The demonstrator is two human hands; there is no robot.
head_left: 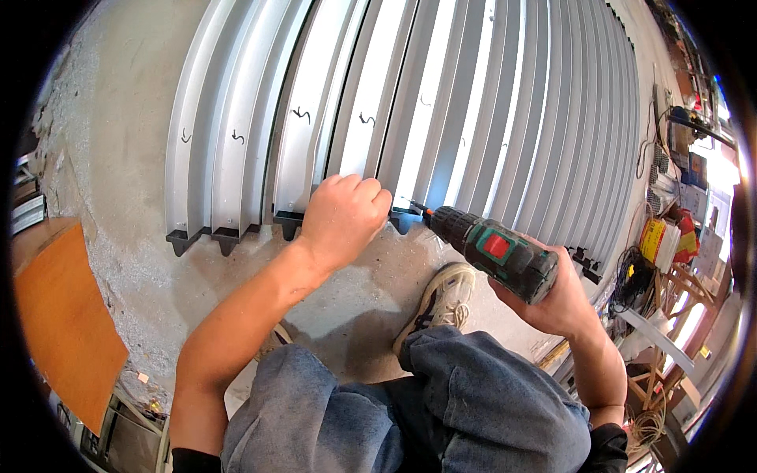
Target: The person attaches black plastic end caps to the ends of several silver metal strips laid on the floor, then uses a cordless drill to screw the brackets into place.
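My right hand (561, 298) is wrapped round the grip of a dark green and black cordless drill (505, 254) with a red patch on top. The drill's bit (418, 206) points left, close to the near end of a silver metal channel (414, 162) with a black end cap (404, 223). My left hand (345, 214) is closed over the near end of the neighbouring channel (371, 118). Its curled fingers hide whatever they grip. Further left, other channels bear black end caps (226, 239) and short dark pen marks.
Many more silver channels (568, 118) lie side by side toward the right on the concrete floor (126, 142). An orange board (67, 323) stands at the left. Coiled black cable (631, 280), a yellow and red package (661, 243) and wooden pieces clutter the right side. My shoe (449, 296) is below the drill.
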